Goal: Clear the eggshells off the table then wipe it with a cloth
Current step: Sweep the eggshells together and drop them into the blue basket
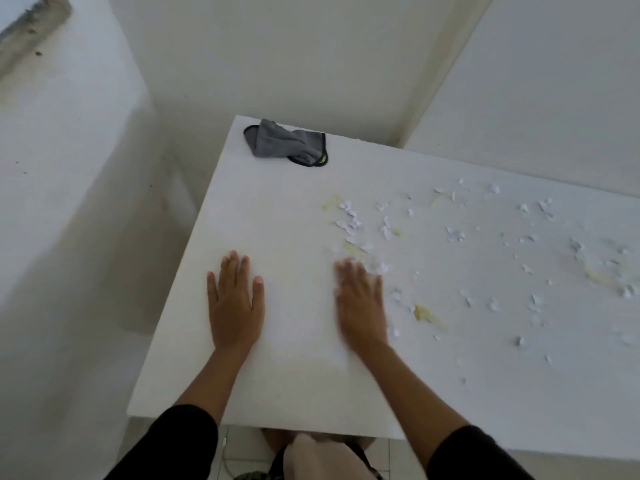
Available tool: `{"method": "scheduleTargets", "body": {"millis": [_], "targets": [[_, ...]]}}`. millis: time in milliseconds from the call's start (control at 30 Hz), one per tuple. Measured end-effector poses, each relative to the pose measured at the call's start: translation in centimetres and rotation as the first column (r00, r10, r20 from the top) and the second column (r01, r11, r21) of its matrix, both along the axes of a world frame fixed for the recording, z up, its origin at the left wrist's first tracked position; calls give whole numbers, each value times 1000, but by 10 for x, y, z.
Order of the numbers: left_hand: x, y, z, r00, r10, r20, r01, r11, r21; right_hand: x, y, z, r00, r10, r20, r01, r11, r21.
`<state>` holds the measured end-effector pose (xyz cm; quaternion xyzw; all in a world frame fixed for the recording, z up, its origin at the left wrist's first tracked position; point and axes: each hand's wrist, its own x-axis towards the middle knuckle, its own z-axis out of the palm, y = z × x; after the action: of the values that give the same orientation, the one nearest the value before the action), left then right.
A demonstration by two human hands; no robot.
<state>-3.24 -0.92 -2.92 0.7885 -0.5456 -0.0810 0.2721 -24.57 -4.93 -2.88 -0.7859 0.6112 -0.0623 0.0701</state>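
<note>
- At the far left, pale walls meet in a corner beside the table, with a rough grey ledge showing at the top edge.
- The white table runs from the lower middle out to the right, one corner pointing away from the person.
- The left hand lies flat on the bare left part of the tabletop, palm down and fingers spread, grasping nothing; a black sleeve covers the upper arm.
- Near the table's far corner, well apart from both hands, a grey cloth with dark edging sits crumpled on the surface.
- The right hand is also palm down with fingers extended and nothing in its grasp; it is blurred, and its fingertips sit at the edge of the scattered shell bits.
- The eggshells are small white fragments strewn over the middle and right of the tabletop, starting just beside the right hand and reaching towards the right edge of the view.
- Yellowish smears lie among the fragments, one just right of the right hand and others farther out.
- Below the table's near edge, tiled floor and a light object I cannot identify are visible.
</note>
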Motion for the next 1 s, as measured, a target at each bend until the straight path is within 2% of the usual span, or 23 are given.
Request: {"method": "scheduleTargets", "body": {"millis": [67, 100, 167, 233, 300, 367, 400, 467, 533, 567, 633, 700, 733, 767, 800, 833, 900, 933, 1000], "targets": [[-1, 0, -1, 999, 1, 50, -3, 999, 36, -40, -7, 11, 992, -121, 20, 121, 993, 10], [-2, -1, -2, 998, -2, 67, -1, 999, 48, -47, -3, 18, 994, -110, 23, 110, 994, -3], [-6, -1, -1, 995, -47, 88, 44, 998, 45, -41, 20, 29, 995, 91, 30, -90, 996, -16], [-16, -4, 1, 985, -145, 91, 143, 989, 26, -35, 62, 27, 910, 414, 32, -414, 910, 24], [-31, -8, 3, 963, -258, 81, 256, 966, 34, -46, 97, 25, 835, 549, 45, -549, 824, 140], [-45, -13, 2, 933, -350, 82, 344, 936, 72, -80, 100, 14, 868, 496, 1, -493, 863, 107], [-50, -14, 1, 923, -375, 93, 367, 926, 93, -98, 94, 10, 914, 406, -29, -402, 912, 85], [-53, -15, -3, 914, -385, 126, 369, 920, 135, -128, 69, 13, 994, 106, -22, -104, 991, 89], [-53, -15, -6, 914, -378, 149, 354, 921, 164, -133, 48, 23, 995, -96, 20, 93, 991, 94], [-54, -15, -6, 914, -375, 154, 349, 921, 172, -123, 42, 26, 995, -87, 49, 82, 992, 92], [-55, -14, -5, 916, -371, 151, 343, 922, 182, -84, 44, 27, 982, 142, 125, -152, 985, 78], [-53, -14, -5, 917, -372, 143, 345, 920, 184, -45, 52, 20, 906, 401, 134, -415, 904, 107], [-53, -15, -4, 916, -375, 144, 349, 920, 180, -34, 51, 17, 887, 442, 131, -458, 879, 133], [-52, -15, -4, 914, -378, 146, 353, 920, 172, -31, 43, 14, 898, 417, 142, -435, 890, 133], [-53, -14, -4, 914, -378, 146, 354, 921, 163, -32, 32, 10, 937, 320, 137, -336, 934, 118], [-53, -14, -3, 918, -370, 141, 348, 925, 154, -38, 20, 8, 978, 159, 132, -174, 979, 105], [-56, -17, 0, 937, -331, 111, 318, 940, 122, -59, -6, 9, 984, -156, 88, 148, 984, 99], [-56, -21, 2, 947, -307, 92, 298, 950, 98, -63, -17, 11, 977, -205, 64, 197, 973, 116], [-53, -35, 7, 957, -273, 92, 268, 961, 63, -46, -34, 24, 995, -72, 63, 66, 993, 96]]}}
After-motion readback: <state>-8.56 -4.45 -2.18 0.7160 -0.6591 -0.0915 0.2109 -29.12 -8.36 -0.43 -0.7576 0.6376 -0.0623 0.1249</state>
